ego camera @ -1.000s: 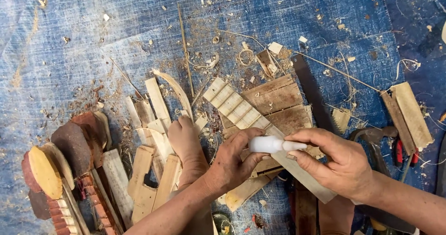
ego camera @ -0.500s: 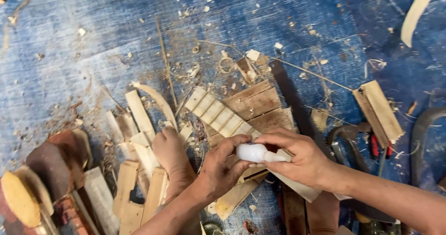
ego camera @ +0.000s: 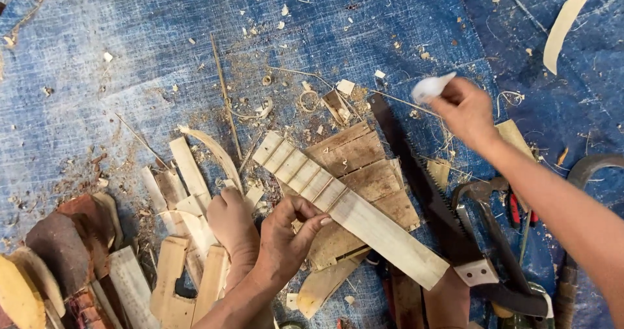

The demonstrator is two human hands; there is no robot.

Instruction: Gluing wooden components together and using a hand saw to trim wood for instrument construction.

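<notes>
left hand [ego camera: 286, 238]: at about 6 o'clock in the view, fingers curled and pinched together, the tips touching the long pale wood strip [ego camera: 351, 207]. whether something small is between the fingertips, i cannot tell.
right hand [ego camera: 467, 111]: up at about 2 o'clock, lifted off the wood, grip pressed around a small white bottle [ego camera: 431, 86] that sticks out to the left.
wood strip: lies slanted across the middle, from 11 o'clock down to 5 o'clock, with cut lines across its upper end. it rests on top of brown wood boards [ego camera: 357, 163].
foot [ego camera: 231, 222]: bare, just beside the left hand at its 9 o'clock, resting on pale wood pieces [ego camera: 188, 199].
saw [ego camera: 432, 199]: dark blade with teeth, at 3 o'clock from the strip, running the same slanted way.
pliers [ego camera: 491, 225]: dark, near the saw at the lower right.
floor cover [ego camera: 130, 62]: blue woven sheet with wood chips and curls all over it.
bark pieces [ego camera: 58, 244]: brown and red chunks, at 8 o'clock, well apart from the hands.
</notes>
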